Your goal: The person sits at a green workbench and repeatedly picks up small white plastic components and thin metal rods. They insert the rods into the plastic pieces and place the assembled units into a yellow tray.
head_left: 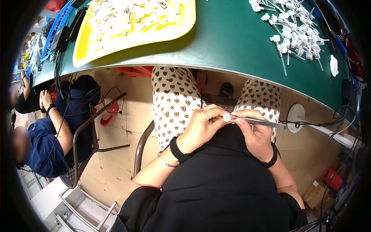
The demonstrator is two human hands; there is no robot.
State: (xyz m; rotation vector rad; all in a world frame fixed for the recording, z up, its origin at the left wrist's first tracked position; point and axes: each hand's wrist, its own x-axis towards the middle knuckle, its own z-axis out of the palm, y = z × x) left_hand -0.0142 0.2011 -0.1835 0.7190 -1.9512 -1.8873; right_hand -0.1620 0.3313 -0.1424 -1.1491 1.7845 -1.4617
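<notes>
Over my lap, my left hand (206,125) pinches a small white plastic piece (227,117) between thumb and fingertips. My right hand (257,135) is closed around a slim grey tool (262,122), long and flat like tweezers. Its tip meets the white piece, and its other end points right. Fingers of both hands nearly touch there, hiding part of the piece. On the table beyond, a yellow tray (79,54) holds many white plastic parts with thin metal pins. A loose pile of similar white parts (295,36) with thin stems lies at the right.
The green table (228,42) has its near edge just beyond my knees. At the left another person (50,135) sits on a metal-framed chair (87,143). Cables (340,120) hang at the right edge. Cardboard boxes (319,193) stand on the floor at lower right.
</notes>
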